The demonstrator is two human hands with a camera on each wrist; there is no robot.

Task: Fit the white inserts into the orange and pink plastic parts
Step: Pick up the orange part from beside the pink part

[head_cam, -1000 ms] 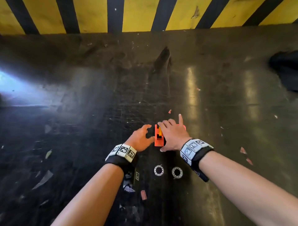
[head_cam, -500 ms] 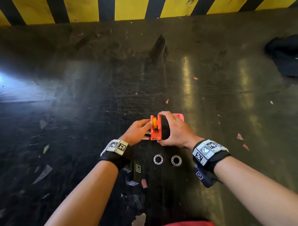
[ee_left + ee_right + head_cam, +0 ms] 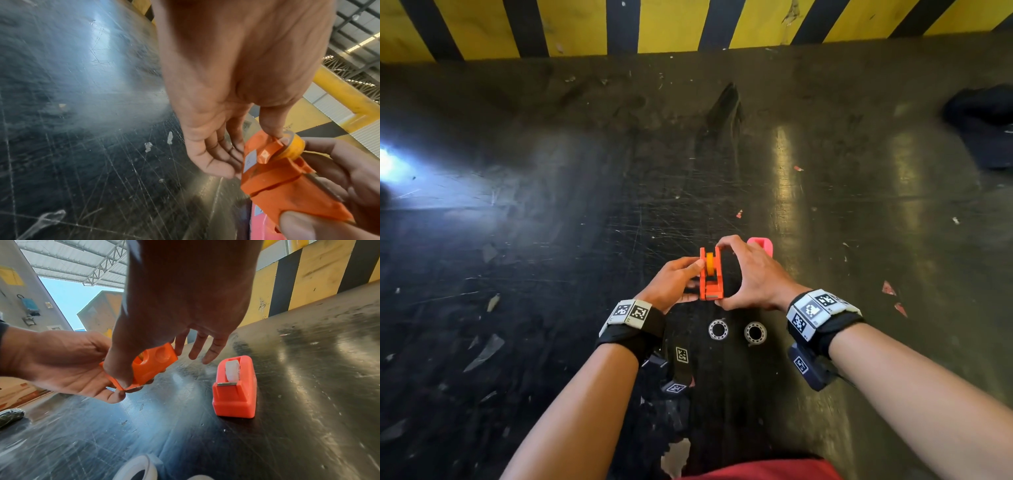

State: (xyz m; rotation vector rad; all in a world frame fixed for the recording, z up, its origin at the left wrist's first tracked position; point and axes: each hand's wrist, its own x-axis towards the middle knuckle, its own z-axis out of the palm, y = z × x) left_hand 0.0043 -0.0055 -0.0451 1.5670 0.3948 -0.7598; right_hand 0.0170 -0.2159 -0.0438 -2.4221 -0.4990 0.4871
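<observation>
Both hands hold the orange part [image 3: 710, 277] just above the dark table, a yellow-orange hub [image 3: 710, 263] seated between its side walls. My right hand [image 3: 724, 274] pinches it lengthwise, thumb on the near end and index finger on the far end. My left hand [image 3: 693, 281] grips it from the left, with the thumb on the hub [image 3: 294, 146] and the fingers beneath. The pink part [image 3: 236, 386] stands on the table to the right with a white insert [image 3: 232, 369] inside it. Two white rings [image 3: 718, 329] [image 3: 755, 332] lie near me.
A yellow-and-black striped wall [image 3: 671, 24] bounds the scratched table [image 3: 585, 240] at the back. A black object [image 3: 983, 126] lies at the far right. Small scraps and shards [image 3: 482, 353] are scattered left and right.
The orange part has come up off the table and now sits between both hands. The left fingers have closed onto its side, and the pink part has come into view.
</observation>
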